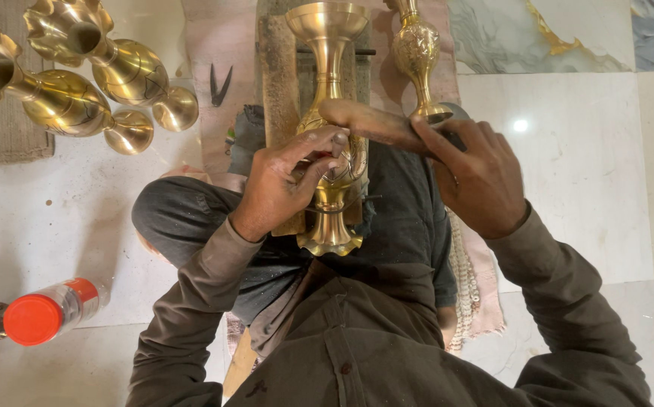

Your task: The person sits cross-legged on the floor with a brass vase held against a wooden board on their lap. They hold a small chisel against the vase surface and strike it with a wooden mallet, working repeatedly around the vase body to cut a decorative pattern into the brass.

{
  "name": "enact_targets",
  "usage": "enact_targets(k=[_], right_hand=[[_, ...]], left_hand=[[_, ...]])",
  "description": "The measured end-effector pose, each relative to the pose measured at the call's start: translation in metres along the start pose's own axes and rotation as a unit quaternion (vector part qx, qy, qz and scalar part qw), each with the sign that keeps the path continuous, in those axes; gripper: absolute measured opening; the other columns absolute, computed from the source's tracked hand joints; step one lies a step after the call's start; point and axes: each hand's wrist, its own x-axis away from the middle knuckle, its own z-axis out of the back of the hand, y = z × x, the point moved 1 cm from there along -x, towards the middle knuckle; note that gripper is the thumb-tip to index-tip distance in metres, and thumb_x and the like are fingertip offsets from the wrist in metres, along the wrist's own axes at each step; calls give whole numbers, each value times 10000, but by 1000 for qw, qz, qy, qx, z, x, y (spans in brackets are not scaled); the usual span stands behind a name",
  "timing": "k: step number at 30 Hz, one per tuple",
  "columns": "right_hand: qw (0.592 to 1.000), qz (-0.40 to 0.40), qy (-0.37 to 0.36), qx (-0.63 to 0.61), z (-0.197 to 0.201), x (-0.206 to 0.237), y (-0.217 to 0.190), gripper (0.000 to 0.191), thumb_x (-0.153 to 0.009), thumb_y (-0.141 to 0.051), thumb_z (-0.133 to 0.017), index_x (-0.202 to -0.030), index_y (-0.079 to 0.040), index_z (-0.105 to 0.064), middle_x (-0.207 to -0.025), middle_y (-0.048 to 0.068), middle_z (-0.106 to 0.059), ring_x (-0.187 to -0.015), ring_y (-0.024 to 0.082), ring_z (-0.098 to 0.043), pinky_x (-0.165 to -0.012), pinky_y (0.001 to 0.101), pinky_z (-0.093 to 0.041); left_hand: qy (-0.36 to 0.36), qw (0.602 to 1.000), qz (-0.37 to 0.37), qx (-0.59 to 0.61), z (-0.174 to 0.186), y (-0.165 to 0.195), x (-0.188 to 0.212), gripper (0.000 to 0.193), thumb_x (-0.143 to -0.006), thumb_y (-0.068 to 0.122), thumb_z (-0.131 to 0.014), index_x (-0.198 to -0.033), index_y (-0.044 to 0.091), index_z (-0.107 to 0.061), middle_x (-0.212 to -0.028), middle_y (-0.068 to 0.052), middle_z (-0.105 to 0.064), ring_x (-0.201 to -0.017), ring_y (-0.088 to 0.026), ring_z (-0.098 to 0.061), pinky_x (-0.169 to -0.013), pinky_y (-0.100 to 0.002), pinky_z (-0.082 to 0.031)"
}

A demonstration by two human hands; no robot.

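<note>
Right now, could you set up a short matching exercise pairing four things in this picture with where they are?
Things:
1. left hand
2. right hand
3. red-capped bottle
4. two brass vases

Places:
A. lying at the far left on the floor
B. on the wooden-handled tool
C. lying at the upper left
D. on the brass vase in the lap

Pairs: 1-D, 2-B, 3-A, 4-C

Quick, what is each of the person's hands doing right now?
Left hand: fingers closed around the middle of the brass vase, pressing it to the wooden block.
Right hand: fingers closed on the wooden-handled tool that lies across the vase.
</note>
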Motion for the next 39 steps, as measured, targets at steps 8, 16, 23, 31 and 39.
enact_targets(k=[8,16,23,31,39], right_hand=[[985,-20,63,-162,25,-6,-14,582,-960,42,-679,-1513,-110,-579,-1306,166,-586,-1119,303,-673,-916,385,-603],[989,8,84,-119,45,-19,-22,581,-898,70,-677,-1446,-100,-581,-1226,151,-595,-1067,301,-644,-865,431,-550],[997,25,66,-37,42,-19,-26,600,-863,122,-711,-1422,-79,-626,-1175,151,-604,-1013,327,-644,-837,458,-542],[984,-28,112,-133,33,-4,-21,624,-930,162,-673,-1512,-48,-594,-1323,185,-565,-1140,289,-674,-914,349,-618],[996,50,75,22,33,-7,-23,590,-837,155,-746,-1374,-80,-675,-1151,141,-624,-974,349,-654,-811,505,-543]], left_hand=[[2,1000,2,-24,-1,2,2,357,-980,-38,-715,-1318,44,-638,-1200,-107,-754,-1071,-181,-776,-901,-288,-655],[20,999,-16,-24,-1,5,4,348,-958,-68,-686,-1296,-6,-637,-1244,-142,-721,-1114,-238,-752,-906,-314,-649],[19,999,19,-40,-3,5,6,361,-956,-57,-706,-1300,40,-650,-1230,-119,-744,-1084,-216,-780,-908,-300,-660],[20,999,-13,-38,-5,11,8,400,-966,-76,-698,-1341,50,-641,-1203,-121,-746,-1106,-209,-772,-923,-307,-649],[32,995,-13,-91,-4,10,10,282,-950,-46,-726,-1216,25,-664,-1103,-140,-749,-1018,-241,-786,-830,-316,-648]])
